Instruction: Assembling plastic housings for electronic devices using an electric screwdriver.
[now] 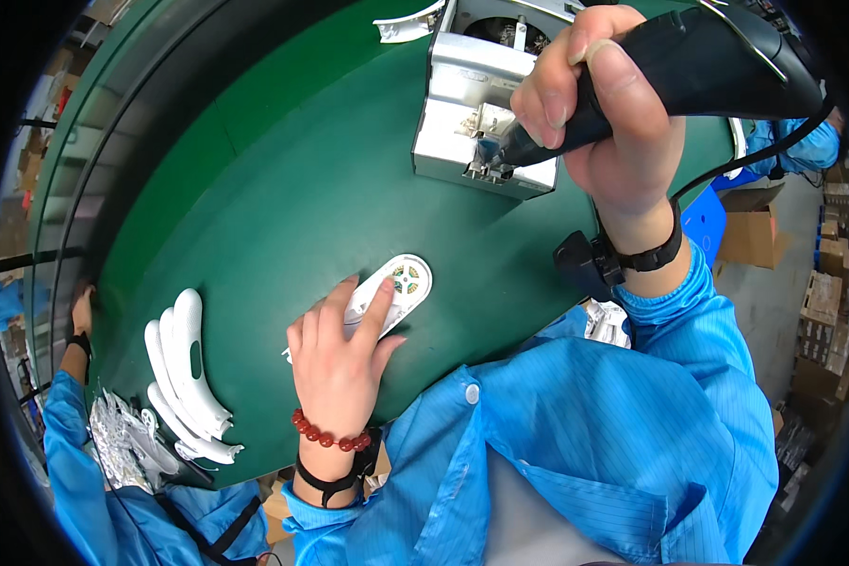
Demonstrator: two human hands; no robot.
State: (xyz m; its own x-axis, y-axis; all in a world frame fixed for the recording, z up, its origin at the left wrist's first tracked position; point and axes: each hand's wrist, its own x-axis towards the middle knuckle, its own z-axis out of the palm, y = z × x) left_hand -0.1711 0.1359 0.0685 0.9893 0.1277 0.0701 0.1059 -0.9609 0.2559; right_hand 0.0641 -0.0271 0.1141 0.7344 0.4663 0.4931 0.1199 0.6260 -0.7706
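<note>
My right hand (623, 113) is closed around a black electric screwdriver (670, 71) with a cord trailing from its rear. Its tip points down at the front of a grey and white box-shaped screw feeder (486, 104), where small metal prongs stick out. On the green table, my left hand (335, 344) lies over an elongated white plastic housing (413, 267), the fingers on its top and the thumb by its near edge. A round greenish part with spokes shows in the housing's far end. The rest of it is hidden under my left hand.
Several curved white plastic shells (189, 354) lie nested at the left, beside a heap of small white parts (127, 439). Another person's hand (83, 311) rests at the table's left edge. A cardboard box (750, 226) and a blue bin (706, 222) stand beyond my right arm.
</note>
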